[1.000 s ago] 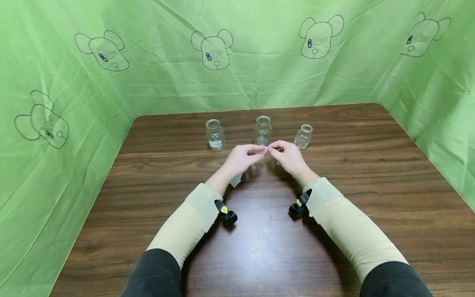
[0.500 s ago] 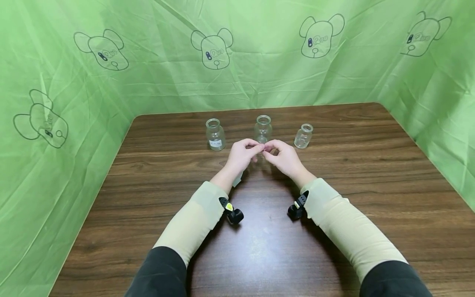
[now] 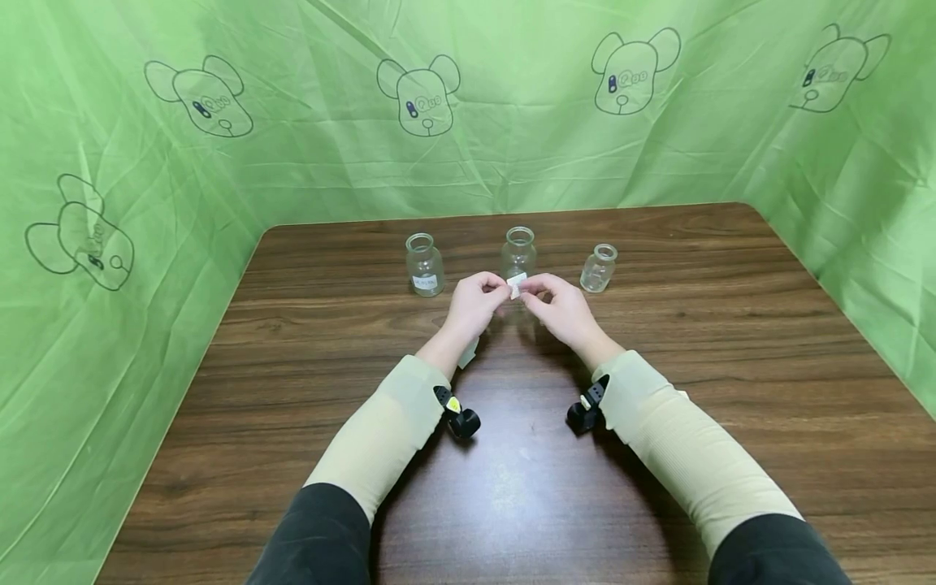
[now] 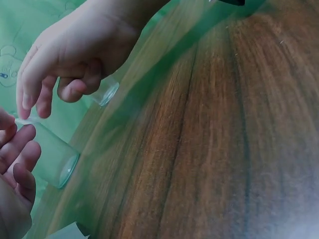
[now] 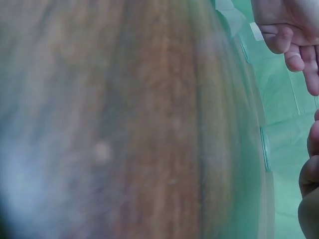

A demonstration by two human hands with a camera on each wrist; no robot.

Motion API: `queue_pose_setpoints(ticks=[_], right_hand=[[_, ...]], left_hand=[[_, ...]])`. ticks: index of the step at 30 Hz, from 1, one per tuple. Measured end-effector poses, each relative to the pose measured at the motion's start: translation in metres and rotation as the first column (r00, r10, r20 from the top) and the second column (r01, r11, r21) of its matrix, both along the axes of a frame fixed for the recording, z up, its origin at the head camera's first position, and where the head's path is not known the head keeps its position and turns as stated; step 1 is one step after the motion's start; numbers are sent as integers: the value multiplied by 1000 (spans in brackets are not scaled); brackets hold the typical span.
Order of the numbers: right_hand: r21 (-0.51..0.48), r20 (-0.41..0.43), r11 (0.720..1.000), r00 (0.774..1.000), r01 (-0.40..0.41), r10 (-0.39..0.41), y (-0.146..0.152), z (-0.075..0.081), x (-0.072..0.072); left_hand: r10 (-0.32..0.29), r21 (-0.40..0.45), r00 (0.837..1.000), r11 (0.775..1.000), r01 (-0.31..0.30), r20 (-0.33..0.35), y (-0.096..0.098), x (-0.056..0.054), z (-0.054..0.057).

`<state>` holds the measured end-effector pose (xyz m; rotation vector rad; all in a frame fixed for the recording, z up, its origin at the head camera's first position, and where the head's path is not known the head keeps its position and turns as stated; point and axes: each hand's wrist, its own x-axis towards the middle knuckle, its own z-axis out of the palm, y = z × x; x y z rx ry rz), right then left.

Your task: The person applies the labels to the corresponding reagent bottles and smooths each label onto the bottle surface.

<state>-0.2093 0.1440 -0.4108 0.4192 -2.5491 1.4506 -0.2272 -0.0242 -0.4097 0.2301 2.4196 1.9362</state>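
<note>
A small white label [image 3: 516, 283] is stretched between both hands in front of the middle glass jar [image 3: 518, 253]. My left hand [image 3: 471, 309] pinches its left side between thumb and fingers. My right hand [image 3: 566, 313] pinches its right side with thumb and forefinger. The left wrist view shows a thin whitish edge of the label [image 4: 25, 121] between the fingertips. To the left stands a jar [image 3: 425, 266] bearing a white label, and to the right a smaller jar [image 3: 598, 269]. All three jars are upright and lidless.
A pale sheet of paper [image 3: 469, 353] lies on the table beside the left wrist, partly hidden. The brown wooden table [image 3: 292, 374] is backed by green cloth [image 3: 512, 162] printed with animal heads. Wrist cameras are strapped to both sleeves.
The left hand has shifted slightly right and forward, and the right hand has adjusted its fingers. The label, hidden by the fingers half a second ago, now shows between the hands. The jars stay put.
</note>
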Motion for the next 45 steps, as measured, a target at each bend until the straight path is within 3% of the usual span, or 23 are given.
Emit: queue_pose_setpoints(ticks=[4, 8, 15, 31, 34, 38, 45], right_hand=[[-144, 116, 987, 991, 77, -60, 3, 0, -7], [-214, 193, 972, 980, 98, -56, 7, -2, -13], [-201, 223, 975, 974, 92, -45, 10, -3, -18], [-130, 226, 983, 969, 130, -98, 8, -3, -26], [-107, 217, 985, 970, 137, -111, 7, -6, -30], [-74, 213, 987, 969, 142, -124, 6, -11, -34], [-17, 211, 988, 966, 154, -147, 4, -17, -39]], left_hand=[[-8, -68, 999, 998, 5, -38, 0, -3, 0], [-27, -104, 998, 994, 22, -49, -1, -7, -1], [-52, -170, 996, 985, 40, -66, -6, -14, -4], [-27, -254, 997, 967, 7, -78, 0, -24, -7], [-11, -310, 994, 950, -22, -105, 2, -26, -8], [16, -422, 989, 903, -76, -145, 4, -28, -10], [56, -534, 991, 838, -114, -124, 7, -27, -10]])
